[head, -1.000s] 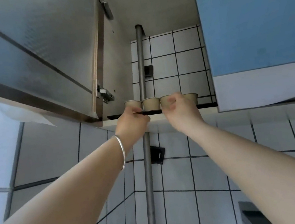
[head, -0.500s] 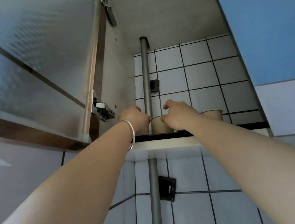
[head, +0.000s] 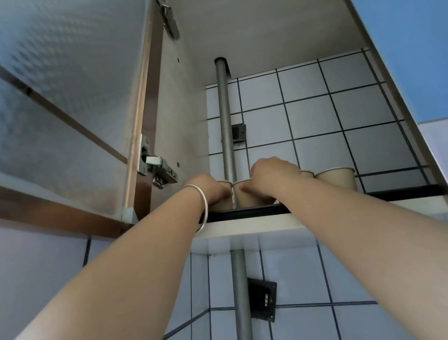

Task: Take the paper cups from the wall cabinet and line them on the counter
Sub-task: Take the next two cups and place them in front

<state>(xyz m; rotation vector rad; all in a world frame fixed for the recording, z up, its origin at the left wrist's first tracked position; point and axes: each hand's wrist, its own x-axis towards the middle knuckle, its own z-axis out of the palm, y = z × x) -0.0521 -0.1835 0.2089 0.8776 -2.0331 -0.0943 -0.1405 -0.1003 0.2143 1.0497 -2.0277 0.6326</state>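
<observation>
Several brown paper cups stand in a row on the bottom shelf (head: 393, 194) of the open wall cabinet. My left hand (head: 211, 190) is wrapped around the leftmost cup (head: 226, 202). My right hand (head: 273, 178) covers and grips the third cup, of which only a bit of rim (head: 307, 173) shows. Between my hands stands a free cup (head: 245, 198). The rightmost cup (head: 336, 178) stands untouched. A silver bangle (head: 203, 206) circles my left wrist.
The cabinet door (head: 49, 102) hangs open to the left on a metal hinge (head: 157, 167). A vertical metal pipe (head: 225, 129) runs through the cabinet behind the cups. A blue closed door (head: 421, 26) flanks the right. White tiled wall lies below.
The view has tilted up and closer to the cabinet. Both hands have reached further onto the shelf and closed around cups.
</observation>
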